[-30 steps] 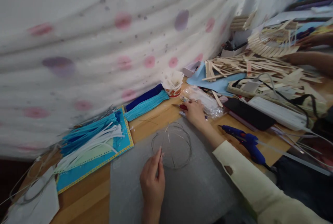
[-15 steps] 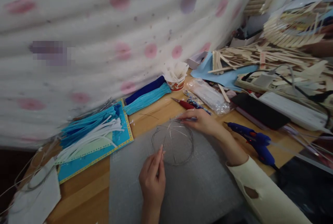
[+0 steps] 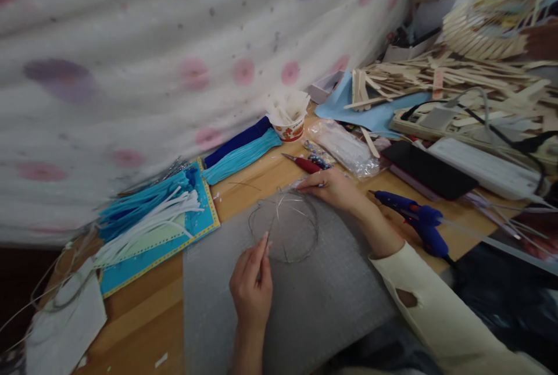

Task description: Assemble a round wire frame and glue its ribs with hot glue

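A round wire frame (image 3: 300, 259) with thin wires crossing over it lies on the grey mat (image 3: 322, 311). My left hand (image 3: 253, 282) comes from the near side, thumb and forefinger pinched on a thin wire at the frame's left part. At the far right of the ring, my right hand (image 3: 329, 188) is closed, its fingertips pinching the frame's wire. What exactly lies between those fingertips is too small to see well. Just beyond the right hand are red-handled pliers (image 3: 303, 162).
A blue glue gun (image 3: 412, 212) lies right of my right arm, near a black phone (image 3: 429, 168). Wooden sticks (image 3: 471, 81) heap at the back right. A paper cup (image 3: 290, 131) stands by the curtain. Blue and white pipe cleaners (image 3: 152, 218) lie left on a blue card (image 3: 131, 273).
The whole view has shifted slightly, so most things sit a little higher and further left. Both hands keep their pinch on the wire, with little movement relative to the ring.
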`<state>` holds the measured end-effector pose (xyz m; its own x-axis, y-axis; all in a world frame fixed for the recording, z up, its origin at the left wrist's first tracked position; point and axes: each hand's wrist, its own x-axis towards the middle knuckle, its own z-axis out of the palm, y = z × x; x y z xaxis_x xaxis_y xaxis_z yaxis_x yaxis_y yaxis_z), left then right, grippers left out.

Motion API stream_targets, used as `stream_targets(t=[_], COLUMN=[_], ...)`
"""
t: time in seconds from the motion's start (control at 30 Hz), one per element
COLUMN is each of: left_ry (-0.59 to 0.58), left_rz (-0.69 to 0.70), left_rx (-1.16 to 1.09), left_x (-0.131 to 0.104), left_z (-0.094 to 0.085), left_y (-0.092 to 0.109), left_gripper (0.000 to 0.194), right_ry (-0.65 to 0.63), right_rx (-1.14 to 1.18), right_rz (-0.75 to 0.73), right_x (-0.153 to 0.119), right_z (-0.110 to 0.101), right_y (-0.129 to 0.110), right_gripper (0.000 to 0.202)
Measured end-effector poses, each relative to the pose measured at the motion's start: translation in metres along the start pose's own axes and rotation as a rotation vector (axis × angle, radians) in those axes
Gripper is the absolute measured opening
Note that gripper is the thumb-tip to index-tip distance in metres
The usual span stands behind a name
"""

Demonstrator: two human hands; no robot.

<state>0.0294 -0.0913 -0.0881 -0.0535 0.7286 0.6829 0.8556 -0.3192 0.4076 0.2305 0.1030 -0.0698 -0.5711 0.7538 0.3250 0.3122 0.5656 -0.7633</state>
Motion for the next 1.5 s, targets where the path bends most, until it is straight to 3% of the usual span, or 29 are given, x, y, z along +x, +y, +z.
stream_targets(t=[0.53,1.27,1.5], left_ry=[0.009,0.007,0.004], left_rz=[0.028,-0.043,-0.066], left_rx=[0.054,0.019,-0.015], left_x=[-0.0036,-0.0013,0.001], left_z=[-0.0016,-0.0018,-0.0007], left_y=[-0.0052,-0.0021,0.0005], left_gripper=[0.033,0.035,0.035], right_ry=[-0.053,-0.046,-0.052], right_rx=[-0.061,-0.057,-0.052], right_rz=[-0.014,-0.015,-0.001], right_x=[0.0029,0.0016,0.0017], right_z=[0.0073,0.004,0.0032], right_y=[0.0055,-0.0004,-0.0005], right_gripper=[0.02,0.026,0.019])
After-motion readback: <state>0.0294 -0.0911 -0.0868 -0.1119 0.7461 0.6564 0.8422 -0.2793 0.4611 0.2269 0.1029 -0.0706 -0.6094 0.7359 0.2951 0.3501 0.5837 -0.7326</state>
